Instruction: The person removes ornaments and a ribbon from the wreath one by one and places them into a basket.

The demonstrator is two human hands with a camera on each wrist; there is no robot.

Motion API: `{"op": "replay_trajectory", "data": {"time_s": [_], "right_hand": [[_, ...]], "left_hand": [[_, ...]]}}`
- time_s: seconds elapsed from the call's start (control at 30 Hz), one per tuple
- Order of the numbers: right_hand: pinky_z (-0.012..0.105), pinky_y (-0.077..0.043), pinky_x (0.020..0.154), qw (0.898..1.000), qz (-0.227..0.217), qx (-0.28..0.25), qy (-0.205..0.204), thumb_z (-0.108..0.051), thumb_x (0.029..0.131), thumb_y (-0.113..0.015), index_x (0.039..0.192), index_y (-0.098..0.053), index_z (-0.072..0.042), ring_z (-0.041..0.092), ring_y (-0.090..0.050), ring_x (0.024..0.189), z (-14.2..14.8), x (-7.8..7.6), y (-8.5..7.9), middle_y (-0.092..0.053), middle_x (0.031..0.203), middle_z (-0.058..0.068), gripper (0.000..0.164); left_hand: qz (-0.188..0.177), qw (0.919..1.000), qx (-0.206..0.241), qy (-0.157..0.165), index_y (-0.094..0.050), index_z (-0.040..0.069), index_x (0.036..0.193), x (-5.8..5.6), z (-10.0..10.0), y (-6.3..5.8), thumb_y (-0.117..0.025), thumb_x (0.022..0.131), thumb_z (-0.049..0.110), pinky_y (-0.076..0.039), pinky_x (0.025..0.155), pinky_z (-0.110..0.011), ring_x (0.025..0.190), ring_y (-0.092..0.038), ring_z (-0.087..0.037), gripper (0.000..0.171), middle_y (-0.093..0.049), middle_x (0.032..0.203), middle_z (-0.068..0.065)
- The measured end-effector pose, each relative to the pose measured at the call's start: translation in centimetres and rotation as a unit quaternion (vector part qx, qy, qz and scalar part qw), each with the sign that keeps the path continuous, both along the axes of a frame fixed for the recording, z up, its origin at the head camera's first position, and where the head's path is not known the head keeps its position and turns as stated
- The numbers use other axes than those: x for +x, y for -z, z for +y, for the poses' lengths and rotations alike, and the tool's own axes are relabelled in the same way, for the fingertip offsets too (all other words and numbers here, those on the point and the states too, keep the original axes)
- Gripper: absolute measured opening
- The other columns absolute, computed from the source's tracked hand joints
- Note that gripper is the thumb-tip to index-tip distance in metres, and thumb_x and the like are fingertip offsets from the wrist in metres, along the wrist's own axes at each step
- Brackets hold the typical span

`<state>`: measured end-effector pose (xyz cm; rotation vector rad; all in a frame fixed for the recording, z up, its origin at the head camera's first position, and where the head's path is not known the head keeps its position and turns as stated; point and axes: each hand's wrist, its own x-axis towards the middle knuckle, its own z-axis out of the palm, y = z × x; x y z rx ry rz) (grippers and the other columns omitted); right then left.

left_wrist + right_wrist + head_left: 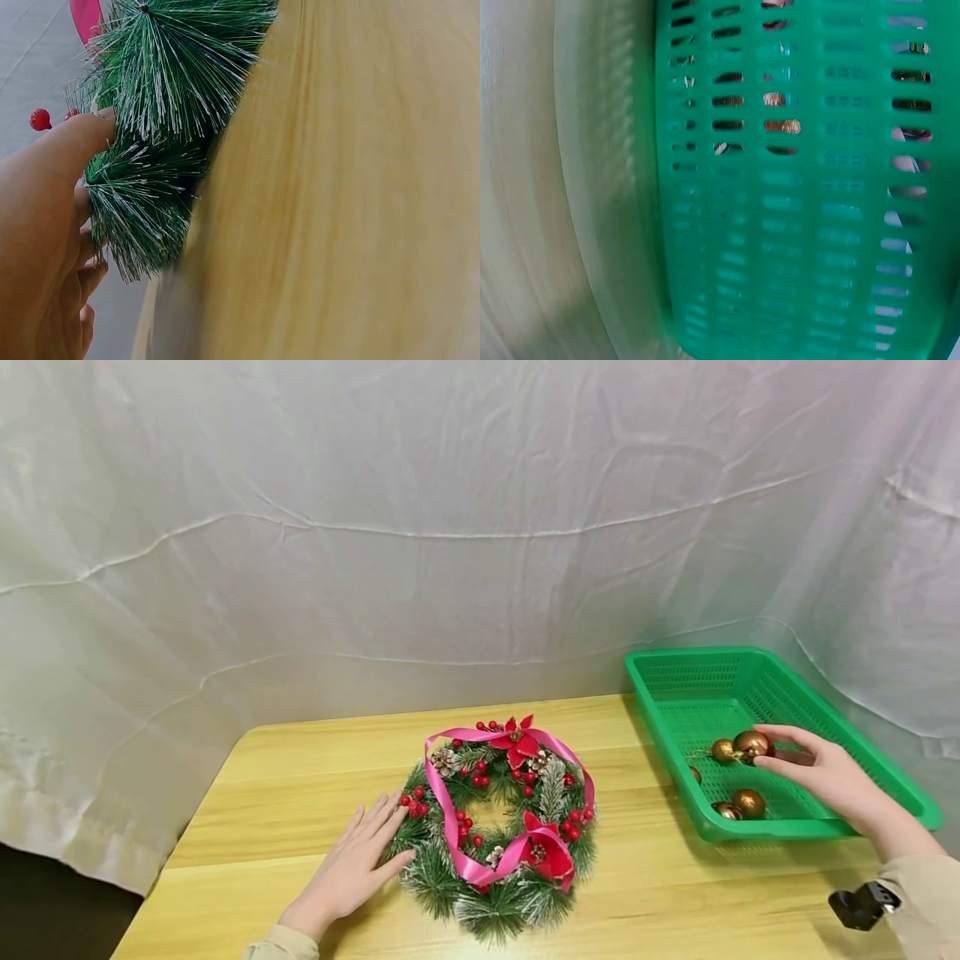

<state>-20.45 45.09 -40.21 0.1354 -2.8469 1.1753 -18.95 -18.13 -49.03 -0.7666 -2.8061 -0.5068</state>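
Observation:
A green Christmas wreath (498, 910) with red berries, pine cones and red flowers lies flat on the table; a pink ribbon (442, 793) loops loosely over it. My left hand (356, 864) rests at the wreath's left side, fingers extended and thumb touching the frosted needles (161, 75). Over at the right, my right hand (832, 772) reaches into a green plastic basket (675, 777) and pinches a shiny brown Christmas ball (752, 744) between thumb and fingers. The right wrist view shows only the basket's slotted wall (795, 225), so that hand is hidden there.
Inside the basket lie more balls, among them a glittery gold one (723, 750) and a glittery brown one (748, 803). The wooden table (300, 785) ends at the left over a dark gap. A pale cloth (450, 593) hangs behind.

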Motion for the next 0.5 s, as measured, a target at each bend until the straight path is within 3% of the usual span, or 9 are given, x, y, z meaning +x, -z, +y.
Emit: {"op": "replay_trajectory", "data": {"time_s": [0.27,0.33,0.4,0.5], "right_hand": [[0.021,-0.047,0.071,1.0,-0.01,0.019,0.006,-0.035,0.094,-0.061,0.143,-0.043,-0.017,-0.022,-0.042,0.095,1.6,-0.3,0.2,-0.039,0.126,-0.022,0.055],[0.032,-0.05,0.075,0.999,-0.013,0.028,0.012,-0.037,0.093,-0.061,0.143,-0.043,-0.015,-0.013,-0.048,0.099,1.9,-0.4,0.4,-0.042,0.128,-0.014,0.057],[0.043,-0.05,0.079,0.999,-0.018,0.032,0.015,-0.039,0.093,-0.061,0.143,-0.041,-0.012,0.008,-0.055,0.107,2.1,-0.6,0.5,-0.042,0.133,-0.002,0.06],[0.057,-0.047,0.079,0.999,-0.027,0.035,0.012,-0.04,0.093,-0.06,0.144,-0.038,-0.008,0.041,-0.049,0.115,2.5,-0.9,0.6,-0.039,0.137,0.016,0.064]], "left_hand": [[-0.005,1.0,0.002,-0.002,-0.036,0.011,0.147,0.0,0.0,-0.1,-0.047,0.095,0.055,-0.015,0.113,-0.054,0.142,-0.022,-0.028,0.069,-0.022,0.157,-0.007],[-0.006,1.0,0.003,-0.002,-0.035,0.011,0.148,0.1,0.0,-0.1,-0.047,0.095,0.055,-0.015,0.113,-0.054,0.142,-0.021,-0.028,0.069,-0.022,0.157,-0.006],[-0.007,1.0,0.003,-0.002,-0.035,0.012,0.148,0.1,0.0,0.0,-0.048,0.095,0.054,-0.015,0.113,-0.054,0.142,-0.021,-0.027,0.069,-0.022,0.157,-0.006],[-0.006,1.0,0.002,-0.002,-0.035,0.012,0.148,0.1,0.0,0.0,-0.048,0.094,0.055,-0.015,0.113,-0.053,0.142,-0.021,-0.027,0.07,-0.022,0.157,-0.006]]}}
